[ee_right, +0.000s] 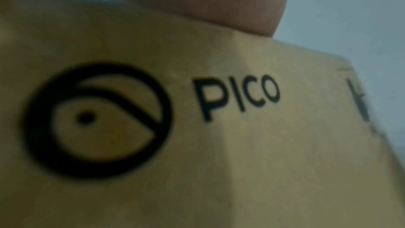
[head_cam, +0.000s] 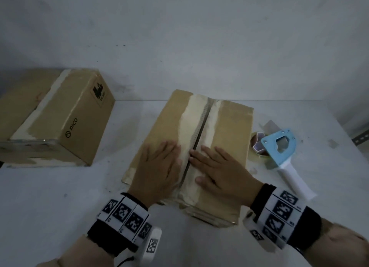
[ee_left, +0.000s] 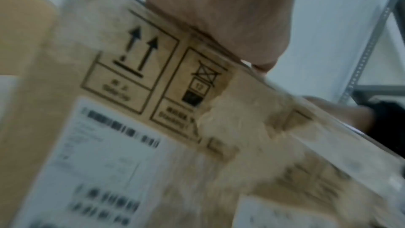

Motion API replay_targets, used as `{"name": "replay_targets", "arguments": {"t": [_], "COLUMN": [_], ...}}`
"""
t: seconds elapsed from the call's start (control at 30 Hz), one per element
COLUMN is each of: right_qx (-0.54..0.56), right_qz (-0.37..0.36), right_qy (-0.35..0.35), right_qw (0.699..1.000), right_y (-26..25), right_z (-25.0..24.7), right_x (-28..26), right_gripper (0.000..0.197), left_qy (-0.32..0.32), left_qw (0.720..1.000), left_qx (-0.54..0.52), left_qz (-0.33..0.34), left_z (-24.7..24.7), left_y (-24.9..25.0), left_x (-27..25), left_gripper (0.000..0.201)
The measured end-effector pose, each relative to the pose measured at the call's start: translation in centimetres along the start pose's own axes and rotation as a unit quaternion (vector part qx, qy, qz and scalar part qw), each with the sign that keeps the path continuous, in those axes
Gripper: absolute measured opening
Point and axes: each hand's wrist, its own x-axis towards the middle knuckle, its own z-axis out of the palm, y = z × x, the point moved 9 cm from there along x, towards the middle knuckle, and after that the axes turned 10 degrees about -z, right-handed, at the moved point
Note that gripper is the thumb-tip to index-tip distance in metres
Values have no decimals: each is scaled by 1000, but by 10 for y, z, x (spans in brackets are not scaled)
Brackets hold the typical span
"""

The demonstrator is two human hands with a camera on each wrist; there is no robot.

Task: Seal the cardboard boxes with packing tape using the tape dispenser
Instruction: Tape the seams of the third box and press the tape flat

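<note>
A brown cardboard box (head_cam: 229,127) sits in the middle of the white table, its two top flaps meeting at a dark centre seam (head_cam: 199,135) edged with torn pale paper. My left hand (head_cam: 159,167) lies flat on the left flap and my right hand (head_cam: 215,167) flat on the right flap, both with straight fingers beside the seam. A tape dispenser (head_cam: 283,153) with a light blue frame and white handle lies on the table right of the box, untouched. In the left wrist view the box's (ee_left: 131,110) labelled side shows; in the right wrist view its (ee_right: 219,145) PICO-printed side fills the frame.
A second PICO cardboard box (head_cam: 65,125) with a pale strip along its top stands at the back left of the table (head_cam: 60,197). A grey wall rises behind. A perforated metal shelf post (head_cam: 361,138) shows at the far right edge.
</note>
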Motion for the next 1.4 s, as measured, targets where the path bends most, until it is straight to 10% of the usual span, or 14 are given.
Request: {"name": "replay_targets", "arguments": {"t": [0.2,0.4,0.57,0.8,1.0,1.4], "right_qx": [-5,34,259,348,356,266], "right_qz": [-4,88,245,239,216,175], "right_qy": [-20,29,157,237,220,146], "right_qw": [1000,995,921,875,882,937], "right_y": [32,48,57,65,62,35], "right_z": [-12,-22,-12,-15,-20,-21], "right_x": [13,4,-32,0,49,152], "right_gripper": [91,96,79,73,72,64], "left_qy": [-59,-65,-62,-21,6,41], "left_qw": [985,980,980,989,986,953], "left_qx": [107,155,176,141,3,58], "left_qz": [124,110,66,44,-168,-294], "left_z": [24,26,24,14,-16,-39], "left_y": [23,15,5,-13,-70,-158], "left_x": [-28,-9,5,16,37,46], "left_gripper": [62,54,51,53,120,104]}}
